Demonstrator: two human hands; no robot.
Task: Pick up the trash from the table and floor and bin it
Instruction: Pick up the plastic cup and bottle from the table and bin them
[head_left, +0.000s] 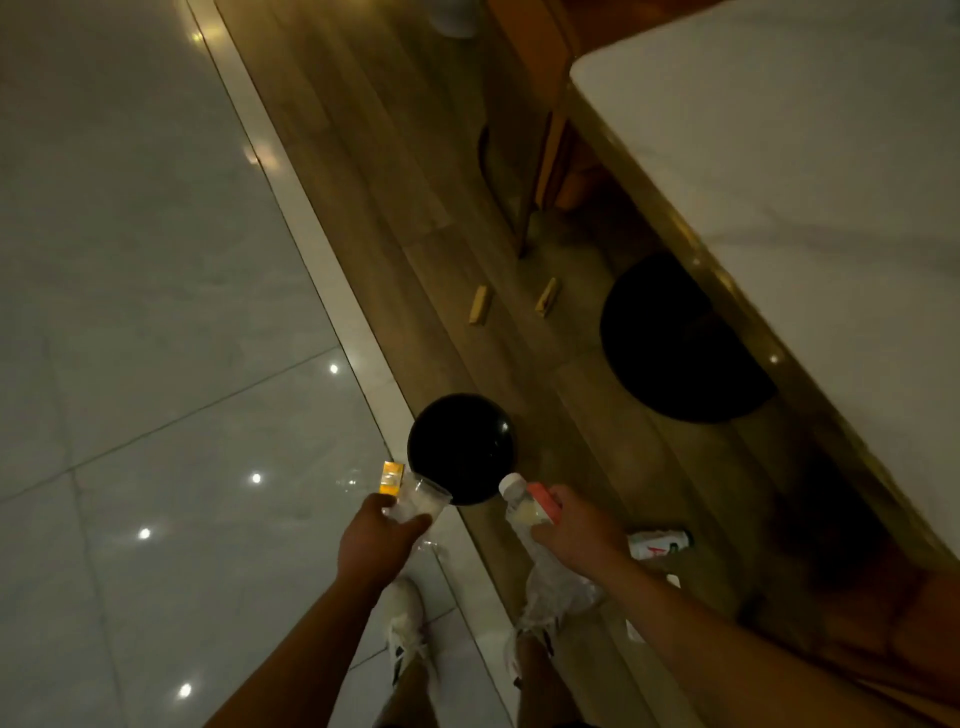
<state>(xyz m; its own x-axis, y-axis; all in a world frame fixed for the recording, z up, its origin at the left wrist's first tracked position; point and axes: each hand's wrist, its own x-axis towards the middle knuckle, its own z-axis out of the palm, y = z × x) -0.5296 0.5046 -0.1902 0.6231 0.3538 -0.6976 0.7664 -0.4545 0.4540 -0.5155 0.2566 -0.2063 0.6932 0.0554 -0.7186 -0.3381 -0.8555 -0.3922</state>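
Standing over the black bin (461, 448), with both hands loaded and held just short of its near rim. Left hand (382, 538) clenched on a clear plastic cup (420, 500), the cup's open mouth tilted toward the bin and overlapping the near-left rim; a small yellow-orange packet (390, 478) showing just left of the bin, whether pinched in the same grip or lying on the floor cannot be told. Right hand (576, 530) clenched on a clear plastic bottle (524, 512) with white cap, long axis running from the forearm up toward the bin, cap at the near-right rim; a pink-red packet (545, 501) pressed against the bottle in the same grip. Both grips about equally near the opening, left slightly more over it. Judged next: short forward reach, then release above the opening. Remaining on the floor: a can (658, 543) to the right of the bin, near the right hand, and two small tan pieces (479, 305) beyond the bin, toward the table (831, 171).
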